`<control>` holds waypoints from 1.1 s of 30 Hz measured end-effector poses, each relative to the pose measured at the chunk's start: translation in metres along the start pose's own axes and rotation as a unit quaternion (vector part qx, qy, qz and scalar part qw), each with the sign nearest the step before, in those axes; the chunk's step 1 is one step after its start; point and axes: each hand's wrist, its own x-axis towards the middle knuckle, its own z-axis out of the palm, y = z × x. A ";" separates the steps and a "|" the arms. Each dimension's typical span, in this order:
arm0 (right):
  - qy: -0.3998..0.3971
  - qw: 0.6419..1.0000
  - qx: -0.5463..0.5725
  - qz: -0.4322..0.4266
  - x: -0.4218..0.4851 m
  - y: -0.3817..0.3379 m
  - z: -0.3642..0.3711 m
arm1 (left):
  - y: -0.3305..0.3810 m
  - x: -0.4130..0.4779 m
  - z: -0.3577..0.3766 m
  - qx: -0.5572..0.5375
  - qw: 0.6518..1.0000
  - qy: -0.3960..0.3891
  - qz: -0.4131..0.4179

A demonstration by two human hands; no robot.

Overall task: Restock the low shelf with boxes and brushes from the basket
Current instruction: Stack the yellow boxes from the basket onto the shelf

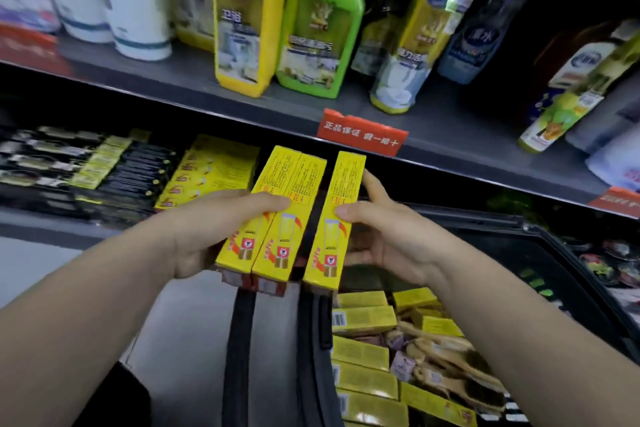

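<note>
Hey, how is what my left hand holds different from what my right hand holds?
The left hand grips a pair of boxes side by side; the right hand grips a single box. The pair of boxes lies nearer the shelved yellow stack than the single box. All three are long, yellow, identically printed.

Top edge crops the blurred bottles (242,28); basket (485,217) runs off the bottom

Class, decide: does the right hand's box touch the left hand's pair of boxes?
Apart: the head view shows a dark gap between the box and the pair.
</note>
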 end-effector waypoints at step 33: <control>0.109 0.956 -0.271 0.016 0.242 0.052 0.087 | -0.033 0.031 -0.205 0.178 0.930 0.311 -0.087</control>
